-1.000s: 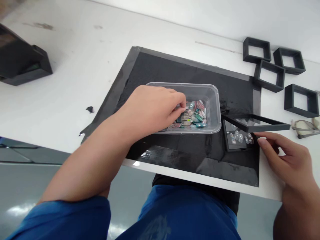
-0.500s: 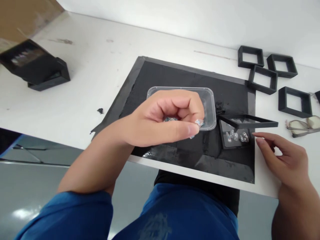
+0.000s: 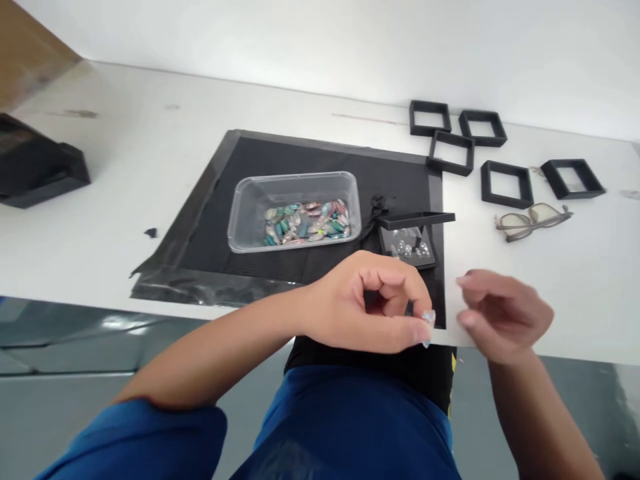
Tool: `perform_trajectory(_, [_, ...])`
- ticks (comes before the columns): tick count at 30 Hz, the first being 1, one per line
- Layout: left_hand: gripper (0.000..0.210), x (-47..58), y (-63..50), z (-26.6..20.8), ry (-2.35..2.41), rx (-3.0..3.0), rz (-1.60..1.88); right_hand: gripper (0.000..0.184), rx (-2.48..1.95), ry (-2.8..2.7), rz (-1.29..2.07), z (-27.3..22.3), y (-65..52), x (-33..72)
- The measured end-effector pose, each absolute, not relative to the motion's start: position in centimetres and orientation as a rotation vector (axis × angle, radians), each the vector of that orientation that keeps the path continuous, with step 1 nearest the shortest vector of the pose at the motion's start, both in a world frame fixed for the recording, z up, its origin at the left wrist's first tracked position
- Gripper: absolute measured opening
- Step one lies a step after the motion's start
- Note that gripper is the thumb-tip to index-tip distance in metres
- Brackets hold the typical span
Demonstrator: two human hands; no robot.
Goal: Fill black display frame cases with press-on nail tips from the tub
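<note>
Head camera: my left hand (image 3: 375, 303) clamps a bluish press-on nail (image 3: 429, 316) at its fingertips—likely for fine control—near my right hand (image 3: 505, 317), whose grip stands apart, bare. Beyond them, the display case (image 3: 420, 219) gapes—leaving its nails (image 3: 408, 251) reachable.

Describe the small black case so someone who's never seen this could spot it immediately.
On the white table lies a black mat bearing a clear tub of colourful pieces. Just right of that tub, near the mat's right edge, sits the case. Unlike the black frames nearby, it has a raised lid and small shiny pieces inside.
</note>
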State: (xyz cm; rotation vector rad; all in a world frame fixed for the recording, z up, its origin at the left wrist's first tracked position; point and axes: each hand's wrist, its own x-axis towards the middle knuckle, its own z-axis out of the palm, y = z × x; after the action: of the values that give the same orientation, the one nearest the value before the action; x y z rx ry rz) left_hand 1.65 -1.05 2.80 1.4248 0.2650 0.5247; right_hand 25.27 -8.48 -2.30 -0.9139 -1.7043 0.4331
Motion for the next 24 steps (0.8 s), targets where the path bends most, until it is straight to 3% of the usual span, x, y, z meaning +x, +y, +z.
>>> perform_trajectory(7, [0.026, 4.0, -1.4, 0.6, 0.353, 1.325, 0.274, 0.04, -0.881, -1.749, 0.463, -2.1, -9.3, 25.4])
perform_trajectory(16, [0.032, 3.8, -0.1, -0.5, 0.38, 1.333, 0.217, 0.054, -0.905, -1.932, 0.309, -2.4, -8.5, 25.1])
perform_trajectory(20, [0.031, 3.7, -0.2, -0.7, 0.349, 1.328, 0.291, 0.047, -0.948, -1.938, 0.276, -1.8, -8.6, 25.6])
perform_trajectory(24, [0.028, 3.4, -0.3, -1.0, 0.29, 1.576, 0.757, 0.049, -1.072, -1.926, 0.223, -0.7, -7.3, 28.2])
